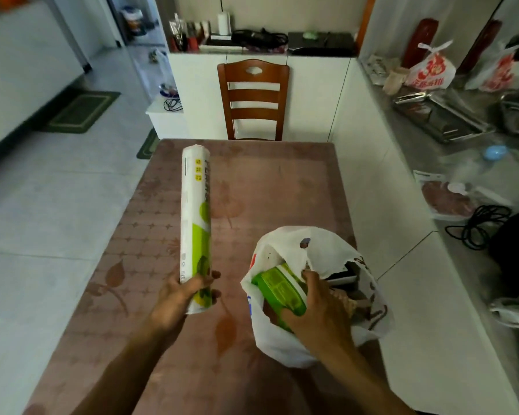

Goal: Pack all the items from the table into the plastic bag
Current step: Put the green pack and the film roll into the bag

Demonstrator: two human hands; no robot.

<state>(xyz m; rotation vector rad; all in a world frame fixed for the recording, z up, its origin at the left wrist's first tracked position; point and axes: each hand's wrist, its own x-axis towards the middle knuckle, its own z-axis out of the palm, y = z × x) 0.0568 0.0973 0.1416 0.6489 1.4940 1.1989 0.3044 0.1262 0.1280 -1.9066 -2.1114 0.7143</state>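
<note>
My left hand [182, 295] grips the near end of a long white and green roll [194, 217], held above the left half of the table and pointing away from me. A white plastic bag [285, 339] stands open on the right side of the table. My right hand [315, 307] is inside the bag's mouth, closed on a green packet [277, 290] that sits partly in the bag. Dark and brown items [346, 283] lie deeper in the bag, mostly hidden.
The table [252, 187] has a brownish patterned cover. A wooden chair [253, 97] stands at its far end. A white counter [450, 163] runs along the right, with trays, bags and cables. Tiled floor [57, 205] lies to the left.
</note>
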